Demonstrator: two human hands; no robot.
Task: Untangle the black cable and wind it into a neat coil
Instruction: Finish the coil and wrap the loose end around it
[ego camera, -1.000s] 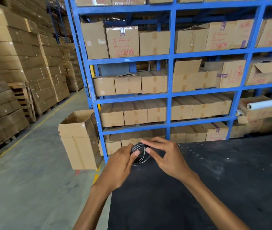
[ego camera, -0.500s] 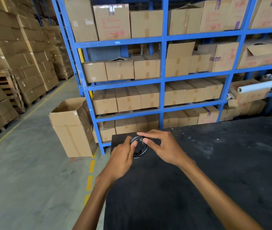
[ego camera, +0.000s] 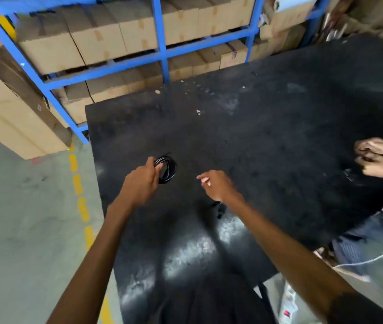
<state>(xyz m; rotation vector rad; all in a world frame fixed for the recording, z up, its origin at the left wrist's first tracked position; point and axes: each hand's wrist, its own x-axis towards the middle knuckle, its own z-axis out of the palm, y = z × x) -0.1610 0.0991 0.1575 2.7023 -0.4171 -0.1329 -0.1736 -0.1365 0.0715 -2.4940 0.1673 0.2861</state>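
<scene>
Gripping the black cable (ego camera: 166,170), already wound into a small coil, the left hand (ego camera: 140,183) has its fingers closed on the coil's near-left edge over the counter (ego camera: 267,127). The right hand (ego camera: 217,185) hovers just right of the coil, fingers loosely apart, holding nothing, farther off.

Matte black tabletop (ego camera: 279,127) with pale scuffs and white specks near far edge. Glossy black coiled cable (ego camera: 168,168) with thin white highlights. Blue steel shelving rack (ego camera: 160,38), plain brown cardboard boxes (ego camera: 52,47). Grey concrete floor (ego camera: 22,218), dashed yellow floor line (ego camera: 83,209).
</scene>
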